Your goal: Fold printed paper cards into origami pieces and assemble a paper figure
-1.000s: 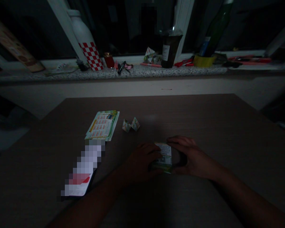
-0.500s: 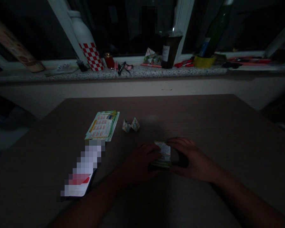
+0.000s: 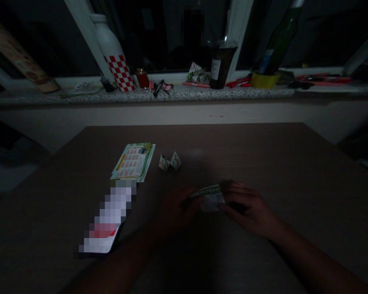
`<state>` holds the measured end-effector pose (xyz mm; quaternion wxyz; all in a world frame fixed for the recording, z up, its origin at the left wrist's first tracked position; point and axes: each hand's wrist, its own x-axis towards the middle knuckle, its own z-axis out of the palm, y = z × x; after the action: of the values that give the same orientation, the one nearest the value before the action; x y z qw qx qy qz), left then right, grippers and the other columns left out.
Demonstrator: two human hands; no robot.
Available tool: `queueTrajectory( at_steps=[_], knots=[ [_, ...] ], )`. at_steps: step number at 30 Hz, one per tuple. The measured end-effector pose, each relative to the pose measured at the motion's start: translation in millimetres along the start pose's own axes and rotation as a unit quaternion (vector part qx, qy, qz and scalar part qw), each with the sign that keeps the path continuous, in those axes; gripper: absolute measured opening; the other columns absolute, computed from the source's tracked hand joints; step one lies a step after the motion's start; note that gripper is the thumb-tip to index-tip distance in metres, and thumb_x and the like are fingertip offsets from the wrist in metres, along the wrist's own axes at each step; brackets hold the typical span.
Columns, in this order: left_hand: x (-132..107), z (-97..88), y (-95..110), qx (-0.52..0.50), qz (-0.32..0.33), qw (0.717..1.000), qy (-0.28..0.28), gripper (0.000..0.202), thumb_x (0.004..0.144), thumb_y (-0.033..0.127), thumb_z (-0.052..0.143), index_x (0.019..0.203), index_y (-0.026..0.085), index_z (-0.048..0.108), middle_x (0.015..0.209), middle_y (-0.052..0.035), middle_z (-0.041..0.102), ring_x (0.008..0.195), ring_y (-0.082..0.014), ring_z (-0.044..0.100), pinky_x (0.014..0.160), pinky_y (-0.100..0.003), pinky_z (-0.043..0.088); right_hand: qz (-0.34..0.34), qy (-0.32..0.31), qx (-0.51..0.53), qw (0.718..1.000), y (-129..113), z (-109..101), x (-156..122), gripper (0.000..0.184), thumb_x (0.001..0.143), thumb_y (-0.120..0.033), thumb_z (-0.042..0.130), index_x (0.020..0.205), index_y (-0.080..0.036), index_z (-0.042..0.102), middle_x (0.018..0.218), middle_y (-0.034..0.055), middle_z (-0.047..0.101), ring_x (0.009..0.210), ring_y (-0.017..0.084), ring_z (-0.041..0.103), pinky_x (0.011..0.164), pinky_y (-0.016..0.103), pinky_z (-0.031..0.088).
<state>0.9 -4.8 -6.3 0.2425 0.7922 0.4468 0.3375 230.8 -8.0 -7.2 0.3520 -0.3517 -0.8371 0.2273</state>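
Note:
A small folded printed paper (image 3: 213,199) is held between both hands above the table, its upper edge tilted. My left hand (image 3: 179,208) grips its left side, fingers closed and dark in shadow. On the opposite side, my right hand (image 3: 248,206) pinches the paper's right edge between thumb and fingers. Beyond my left hand sits a folded paper figure (image 3: 170,161) with two pointed peaks. Farther left lies a stack of printed sheets (image 3: 131,163). Dim light hides the paper's finer creases.
A phone (image 3: 107,220) with a blurred screen lies left on the wooden table (image 3: 263,155). Along the stone windowsill (image 3: 184,93) stand a checkered white bottle (image 3: 118,61), a dark plastic cup (image 3: 222,65), a green bottle (image 3: 279,41) and yellow tape (image 3: 264,80).
The paper has been turned over or tilted, showing a different face with a slanted top edge. Both hands have shifted their hold; my right thumb now touches its right edge.

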Motion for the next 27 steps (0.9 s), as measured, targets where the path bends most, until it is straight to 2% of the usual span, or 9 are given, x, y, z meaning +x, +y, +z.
queueTrajectory(
  at_steps=[4,7,9,12,18,22,27],
  knots=[
    [3.2,5.8,-5.7,-0.038,-0.076,0.996,0.022,0.033,0.088,0.03,0.053,0.12,0.02,0.054,0.111,-0.0069,0.066,0.095,-0.0197,0.065,0.082,-0.034,0.053,0.038,-0.014,-0.034,0.999,1.5,7.9,-0.9,0.018,0.089,-0.025,0.055,0.072,-0.019,0.061,0.07,0.0024,0.063,0.069,0.017,0.058,0.07,0.033,0.042],
    [6.6,10.7,-12.0,-0.001,-0.081,0.997,0.014,0.046,0.087,0.027,0.054,0.13,0.018,0.043,0.107,-0.0076,0.065,0.093,-0.02,0.064,0.083,-0.037,0.053,0.063,-0.053,-0.089,0.993,2.5,9.5,-0.8,0.027,0.089,-0.027,0.055,0.063,-0.019,0.056,0.063,0.0004,0.06,0.066,0.016,0.056,0.071,0.032,0.04],
    [7.2,12.4,-13.8,0.059,-0.05,0.997,0.011,0.047,0.086,0.025,0.055,0.13,0.017,0.042,0.113,-0.0095,0.061,0.104,-0.0226,0.059,0.09,-0.041,0.05,0.078,-0.071,-0.131,0.986,2.4,9.8,-0.5,0.029,0.088,-0.029,0.056,0.061,-0.019,0.055,0.061,0.0,0.06,0.067,0.016,0.057,0.075,0.034,0.038],
    [5.5,12.3,-10.6,0.143,0.026,0.989,-0.003,0.039,0.085,0.022,0.056,0.123,0.017,0.049,0.125,-0.0114,0.052,0.116,-0.0257,0.049,0.098,-0.045,0.043,0.096,-0.082,-0.173,0.977,1.8,10.1,-0.1,0.029,0.087,-0.032,0.059,0.061,-0.019,0.056,0.063,-0.0001,0.062,0.069,0.017,0.058,0.076,0.034,0.037],
    [0.5,10.9,2.2,0.182,0.148,0.967,-0.105,0.023,0.086,0.019,0.055,0.108,0.018,0.059,0.122,-0.0088,0.056,0.114,-0.0243,0.05,0.098,-0.041,0.041,0.112,-0.088,-0.175,0.974,0.8,6.7,-0.3,0.025,0.086,-0.029,0.06,0.063,-0.019,0.056,0.065,-0.0007,0.062,0.068,0.016,0.058,0.075,0.032,0.038],
    [0.6,11.6,4.2,0.183,0.187,0.953,-0.152,0.02,0.089,0.02,0.051,0.107,0.018,0.06,0.125,-0.0078,0.057,0.118,-0.0224,0.049,0.103,-0.041,0.036,0.128,-0.084,-0.17,0.973,2.1,5.0,0.2,0.024,0.084,-0.028,0.062,0.063,-0.019,0.056,0.063,-0.0011,0.061,0.064,0.015,0.057,0.071,0.031,0.039],
    [2.5,11.1,3.4,0.174,0.197,0.947,-0.184,0.022,0.09,0.019,0.05,0.11,0.019,0.06,0.125,-0.0068,0.057,0.118,-0.0211,0.05,0.102,-0.04,0.037,0.143,-0.06,-0.154,0.976,6.2,6.9,0.8,0.02,0.081,-0.026,0.065,0.063,-0.019,0.059,0.062,-0.0019,0.06,0.061,0.014,0.056,0.066,0.028,0.04]
  ],
)
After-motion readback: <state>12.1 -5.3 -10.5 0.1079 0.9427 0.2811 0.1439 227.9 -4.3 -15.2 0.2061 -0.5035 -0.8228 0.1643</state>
